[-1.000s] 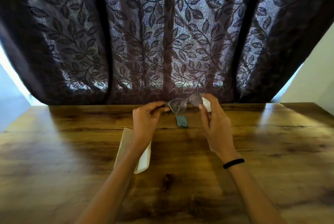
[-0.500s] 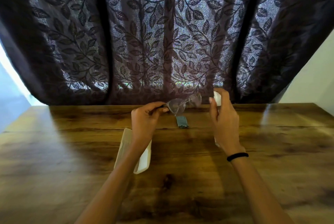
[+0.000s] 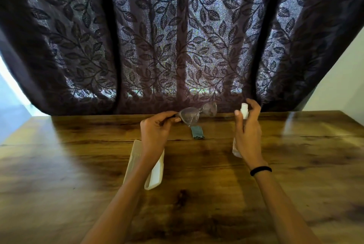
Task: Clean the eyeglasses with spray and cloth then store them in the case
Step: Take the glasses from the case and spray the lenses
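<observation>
Above the table [image 3: 295, 165] | left hand [image 3: 155, 131] pinches glasses [image 3: 192, 114] at one corner, lifted | right hand [image 3: 248, 133] wraps spray bottle [image 3: 244, 110] just beside them | risk — one-corner pinch may slip or twist; mist could miss lenses, wetting table | cloth [image 3: 197, 133], case [image 3: 156, 174] lie below

Dim, backlit through curtain [image 3: 177, 46]; glare on table [image 3: 295, 125]; edges warped.

Wooden table [image 3: 295, 165]; open case [image 3: 155, 176], folded cloth [image 3: 197, 132] on it
</observation>
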